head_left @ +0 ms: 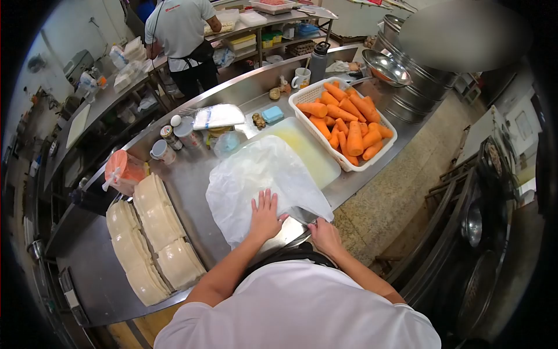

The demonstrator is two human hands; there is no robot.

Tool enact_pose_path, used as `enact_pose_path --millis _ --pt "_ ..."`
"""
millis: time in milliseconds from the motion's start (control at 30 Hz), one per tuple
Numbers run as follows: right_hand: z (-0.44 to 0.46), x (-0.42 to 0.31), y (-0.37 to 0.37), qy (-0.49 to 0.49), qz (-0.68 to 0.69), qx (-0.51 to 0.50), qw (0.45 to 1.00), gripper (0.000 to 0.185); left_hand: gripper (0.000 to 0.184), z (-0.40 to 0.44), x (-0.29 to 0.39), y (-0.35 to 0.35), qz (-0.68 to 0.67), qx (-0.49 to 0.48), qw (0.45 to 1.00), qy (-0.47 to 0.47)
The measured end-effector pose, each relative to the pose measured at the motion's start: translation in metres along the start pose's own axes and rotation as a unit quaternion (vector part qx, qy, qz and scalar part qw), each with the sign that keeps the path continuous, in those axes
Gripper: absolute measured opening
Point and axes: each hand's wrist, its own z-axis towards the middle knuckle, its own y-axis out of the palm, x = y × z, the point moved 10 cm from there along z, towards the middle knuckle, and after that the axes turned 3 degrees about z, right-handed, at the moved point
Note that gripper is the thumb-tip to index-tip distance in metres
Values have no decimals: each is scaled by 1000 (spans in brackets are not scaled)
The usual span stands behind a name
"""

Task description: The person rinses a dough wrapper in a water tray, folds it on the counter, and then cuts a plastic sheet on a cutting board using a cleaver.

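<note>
white plastic (256, 168) lies under left grip (267, 218), knife (303, 214) in right grip (325, 237).

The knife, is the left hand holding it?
No, the right hand holds the knife, while the left hand lies spread on the white plastic.

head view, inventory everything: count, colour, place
table: one, silver, foreground
basket: one, white, table's right
carrots: many, orange, basket
cutting board: one, whitish, beside basket
plastic: one, white, overlapping board
square stacks: several, cream, table's left
tied bag: one, reddish, behind stacks
mugs: two, whitish, rear
bottle: one, grey, rear
steamers: several, silver, beyond basket
person: one, grey shirt, background
knife: one, silver, table's front
left hand: one, bare, on plastic
right hand: one, bare, on knife
</note>
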Motion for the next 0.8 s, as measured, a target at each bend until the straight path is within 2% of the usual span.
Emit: enact_pose_path --millis 333,433,467,667,800 --pt "24 14 -8 -72 -35 -21 997 35 99 -6 -7 -7 21 -29 998 49" --pt "29 36 -22 -42 -60 -30 997 33 101 -7 -8 -6 33 -34 998 52" --pt "30 51 -23 -49 -30 -17 998 32 101 -9 -7 -7 36 -36 997 58" --pt "-14 115 -72 -29 -41 9 999 28 103 -10 -10 -10 42 -41 993 100" --pt "-35 110 -76 -10 -22 13 1000 26 101 -10 -16 -22 7 -69 991 116"
